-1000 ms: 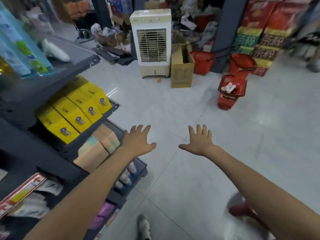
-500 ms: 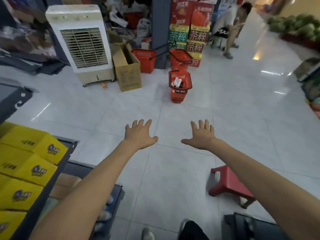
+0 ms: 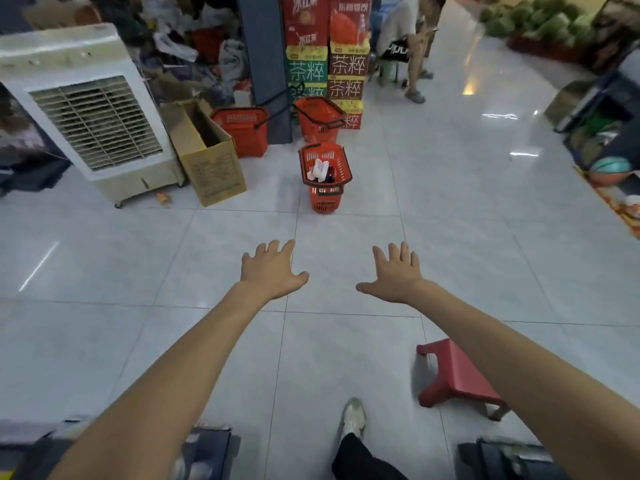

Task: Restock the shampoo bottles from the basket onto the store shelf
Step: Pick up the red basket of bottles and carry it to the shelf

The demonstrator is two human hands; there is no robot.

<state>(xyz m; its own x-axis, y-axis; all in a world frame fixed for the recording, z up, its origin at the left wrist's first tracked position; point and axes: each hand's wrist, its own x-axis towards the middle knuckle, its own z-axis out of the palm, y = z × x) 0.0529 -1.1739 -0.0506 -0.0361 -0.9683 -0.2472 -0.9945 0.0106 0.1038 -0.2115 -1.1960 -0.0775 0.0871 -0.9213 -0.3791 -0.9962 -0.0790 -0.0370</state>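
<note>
From the head camera, the person is holding both bare arms straight out over the pale grey tiled floor point(image 3: 173, 271), palms facing down. The left hand point(image 3: 273, 271) is hovering left of centre with its fingers point(image 3: 263, 249) spread wide and holding nothing. The right hand point(image 3: 398, 275) is hovering just to its right, apart from it, fingers point(image 3: 394, 252) likewise splayed wide and empty, with the thumbs pointing toward each other.

Well beyond the hands, far along the floor and near the centre, a red plastic shopping basket point(image 3: 346, 169) is standing on the tiles. White shampoo bottles point(image 3: 320, 169) are lying inside it, tilted against one another; how many there are I cannot tell. Neither hand is touching the basket.

Farther back, two more red plastic baskets point(image 3: 242, 129) are sitting beside a dark grey pillar point(image 3: 263, 64). To their left an open brown cardboard box point(image 3: 211, 164) is leaning beside a large white air cooler with a slatted grille point(image 3: 93, 112). Right of the pillar, red, green and yellow printed drink cartons point(image 3: 325, 57) are standing stacked, and past them a person point(image 3: 405, 39) is sitting on a stool. A pile of green melons point(image 3: 540, 19) is showing at the far right.

Near the camera, a small red plastic step stool point(image 3: 457, 375) is standing on the floor under the right forearm, and a pale shoe point(image 3: 353, 417) is pointing forward just left of it.
</note>
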